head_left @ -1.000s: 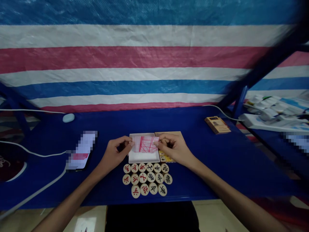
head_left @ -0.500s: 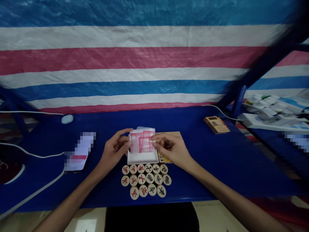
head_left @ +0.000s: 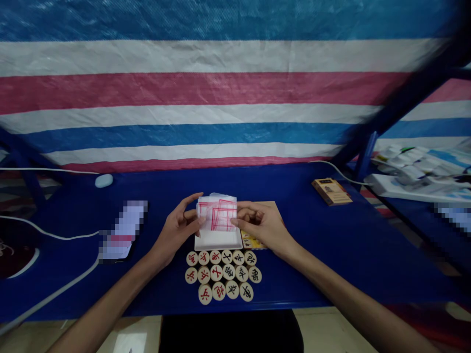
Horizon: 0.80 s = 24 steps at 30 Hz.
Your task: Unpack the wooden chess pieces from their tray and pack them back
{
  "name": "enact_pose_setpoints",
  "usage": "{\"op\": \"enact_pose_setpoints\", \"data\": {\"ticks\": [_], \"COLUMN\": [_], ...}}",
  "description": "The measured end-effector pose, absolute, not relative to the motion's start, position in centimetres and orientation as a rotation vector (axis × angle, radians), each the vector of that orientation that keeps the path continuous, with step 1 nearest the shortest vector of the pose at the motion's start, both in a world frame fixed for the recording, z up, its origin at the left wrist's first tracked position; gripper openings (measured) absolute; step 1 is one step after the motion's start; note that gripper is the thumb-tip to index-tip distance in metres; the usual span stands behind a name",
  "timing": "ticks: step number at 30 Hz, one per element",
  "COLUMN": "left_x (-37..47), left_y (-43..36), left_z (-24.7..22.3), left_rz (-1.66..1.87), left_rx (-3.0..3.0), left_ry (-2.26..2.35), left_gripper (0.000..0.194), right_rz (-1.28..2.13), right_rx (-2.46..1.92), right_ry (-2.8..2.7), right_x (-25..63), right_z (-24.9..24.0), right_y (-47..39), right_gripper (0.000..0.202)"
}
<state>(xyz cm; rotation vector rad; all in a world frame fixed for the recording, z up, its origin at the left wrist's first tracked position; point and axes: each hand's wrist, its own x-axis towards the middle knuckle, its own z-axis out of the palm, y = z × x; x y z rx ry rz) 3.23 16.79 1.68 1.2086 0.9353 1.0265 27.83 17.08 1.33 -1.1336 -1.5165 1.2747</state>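
Holding a folded sheet (head_left: pixel 220 218) btwn two hands: left hand (head_left: pixel 178 226) pinches its left edge, right hand (head_left: pixel 265 226) its right edge, thumbs on the near face, other fingers at the edge or behind. Sheet is thin, white w/ red printed lines, raised over the far part of a white tray (head_left: pixel 218 241); contact btwn the two can't be told. Tray lies on the blue worktop (head_left: pixel 290 289); a box (head_left: pixel 254 241), yellow on its near part, sits just to its right, partly hidden by the right hand & wrist. On the near side of the tray: 16 round pieces (head_left: pixel 216 272) in 3 rows (6, 6, 4, far to near), w/ red chars. on the left, black on the right. Left: phone (head_left: pixel 123 230), screen pixelated, w/ a pale case (head_left: pixel 104 181) farther off. Far right: small pack (head_left: pixel 332 191), then a power strip (head_left: pixel 399 188). Bkgd.: striped tarp (head_left: pixel 221 88).
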Motion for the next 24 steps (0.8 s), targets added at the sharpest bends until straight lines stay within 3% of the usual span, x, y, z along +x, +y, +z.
{"op": "enact_pose_setpoints", "data": {"ticks": [2,5,7,14,24], "left_x": [3.1,3.0,2.9,2.4,1.6], "left_y": [16.8,16.8,16.8,16.6,16.7], "left_z": [1.5,1.3,1.3,2.1,1.4], "left_rz": [0.99,0.98,1.043,1.085,1.074], "left_rx": [1.222,1.358,1.443,1.543,1.441], "left_ry": [0.919,0.973,1.027,1.037,0.882], "left_gripper": [0.058,0.027,0.017,0.015,0.038], "right_rz": [1.256,1.186,1.117,1.077,1.115], "right_rx": [-1.16,-1.176,-1.165,-1.137,-1.076], "right_ry": [-1.531,-1.552,-1.572,-1.574,-1.576], "right_x": [27.9,28.0,28.1,28.5,28.9], "right_z": [1.4,1.4,1.4,2.2,2.5], "right_y": [17.1,17.1,17.1,16.4,16.6], "right_gripper": [0.03,0.027,0.025,0.021,0.024]}}
